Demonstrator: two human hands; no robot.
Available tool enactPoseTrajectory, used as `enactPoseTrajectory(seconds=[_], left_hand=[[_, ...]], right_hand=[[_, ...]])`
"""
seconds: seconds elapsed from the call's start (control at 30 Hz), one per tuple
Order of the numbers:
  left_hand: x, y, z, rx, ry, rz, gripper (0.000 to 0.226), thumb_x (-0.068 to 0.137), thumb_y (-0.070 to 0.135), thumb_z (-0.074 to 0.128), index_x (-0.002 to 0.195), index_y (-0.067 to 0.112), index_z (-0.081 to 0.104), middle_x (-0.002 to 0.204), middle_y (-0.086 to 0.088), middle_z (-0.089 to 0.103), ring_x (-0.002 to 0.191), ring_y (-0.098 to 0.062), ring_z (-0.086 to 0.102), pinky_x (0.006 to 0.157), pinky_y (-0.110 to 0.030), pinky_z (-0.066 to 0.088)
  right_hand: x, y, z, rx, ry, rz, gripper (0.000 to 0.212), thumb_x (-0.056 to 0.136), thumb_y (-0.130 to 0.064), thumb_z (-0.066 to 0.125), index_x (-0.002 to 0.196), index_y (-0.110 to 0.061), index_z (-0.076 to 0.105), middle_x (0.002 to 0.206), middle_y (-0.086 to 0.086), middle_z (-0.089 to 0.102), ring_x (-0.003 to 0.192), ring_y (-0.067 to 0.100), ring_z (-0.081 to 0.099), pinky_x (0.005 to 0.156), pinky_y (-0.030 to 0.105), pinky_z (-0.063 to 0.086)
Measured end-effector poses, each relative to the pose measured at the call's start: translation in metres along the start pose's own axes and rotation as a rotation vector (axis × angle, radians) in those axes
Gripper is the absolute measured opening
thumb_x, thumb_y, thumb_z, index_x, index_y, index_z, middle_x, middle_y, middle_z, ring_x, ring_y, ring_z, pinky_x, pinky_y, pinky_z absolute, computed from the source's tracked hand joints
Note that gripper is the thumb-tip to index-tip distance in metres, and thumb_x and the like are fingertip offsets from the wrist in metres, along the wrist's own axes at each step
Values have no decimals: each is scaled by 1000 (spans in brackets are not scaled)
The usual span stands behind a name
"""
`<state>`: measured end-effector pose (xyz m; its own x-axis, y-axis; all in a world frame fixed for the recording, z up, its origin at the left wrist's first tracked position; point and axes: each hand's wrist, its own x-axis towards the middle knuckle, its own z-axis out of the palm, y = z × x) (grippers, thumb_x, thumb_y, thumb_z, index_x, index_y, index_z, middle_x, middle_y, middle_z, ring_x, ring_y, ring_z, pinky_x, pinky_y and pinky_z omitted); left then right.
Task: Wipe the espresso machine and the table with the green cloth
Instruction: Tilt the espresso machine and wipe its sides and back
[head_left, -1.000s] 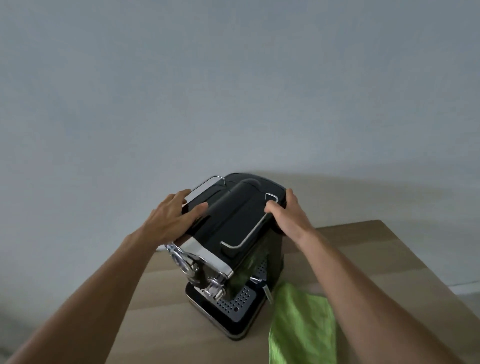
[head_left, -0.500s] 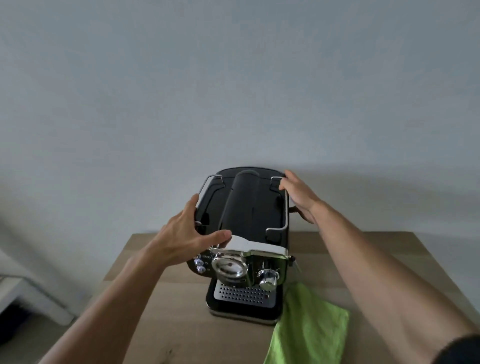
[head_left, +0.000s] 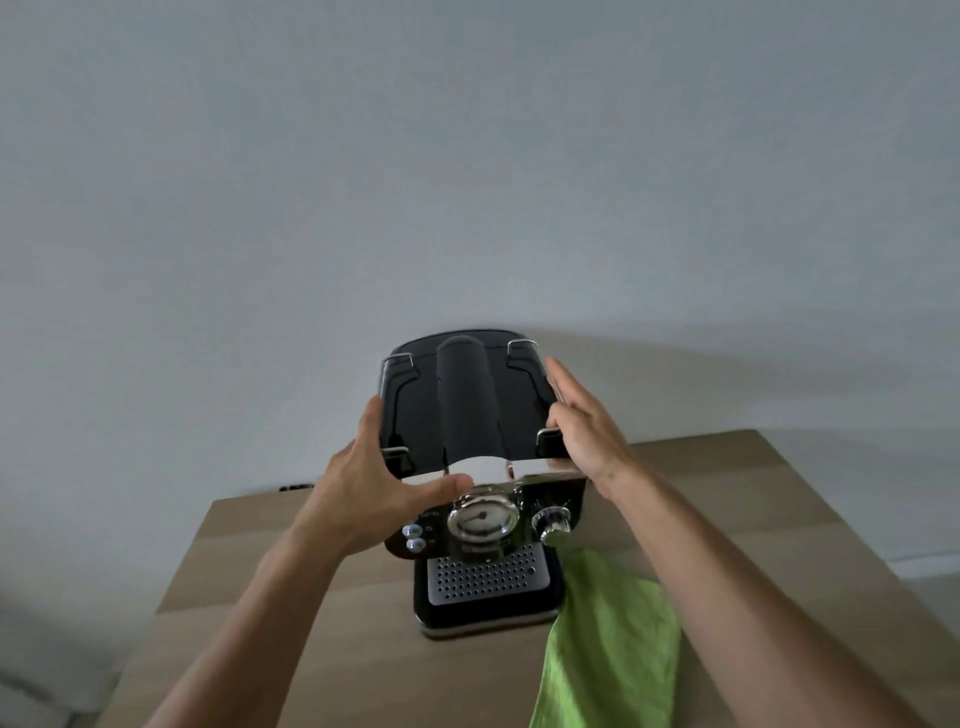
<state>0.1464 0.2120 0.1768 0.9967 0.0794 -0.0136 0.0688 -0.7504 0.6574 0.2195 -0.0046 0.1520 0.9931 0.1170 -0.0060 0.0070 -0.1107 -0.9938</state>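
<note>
espresso machine (head_left: 462, 410): black, chrome front | drip grille (head_left: 487, 574): silver, dotted holes | cloth (head_left: 613, 639): bright green | table (head_left: 322, 660): light wood

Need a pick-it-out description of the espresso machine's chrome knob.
On the wooden table stands the black espresso machine. On its front panel, right of the round gauge, sits the chrome knob: unlike the glass-faced gauge, it juts out.

Your bare left forearm (head_left: 249, 618) and right forearm (head_left: 727, 577) reach forward from the lower edge, angling toward each other. Your left hand (head_left: 363, 488) stands on edge, fingers (head_left: 371, 423) straight and together, pointing away from you, thumb spread wide to the right. Your right hand (head_left: 584, 431) faces it, palm turned left, fingers straight and close together.
</note>
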Motion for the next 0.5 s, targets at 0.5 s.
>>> enactPoseTrajectory(seconds=[0.5], left_hand=[[6,-29,-12,-128,-114,98,116,42,72,79,130,71,3,149,11,33,122,-20,53,98,-34,46]], right_hand=[[3,9,-1,-132,79,-136,53,96,-8,31,147,-24,25,150,-7,30,134,5,28,99,12,32]])
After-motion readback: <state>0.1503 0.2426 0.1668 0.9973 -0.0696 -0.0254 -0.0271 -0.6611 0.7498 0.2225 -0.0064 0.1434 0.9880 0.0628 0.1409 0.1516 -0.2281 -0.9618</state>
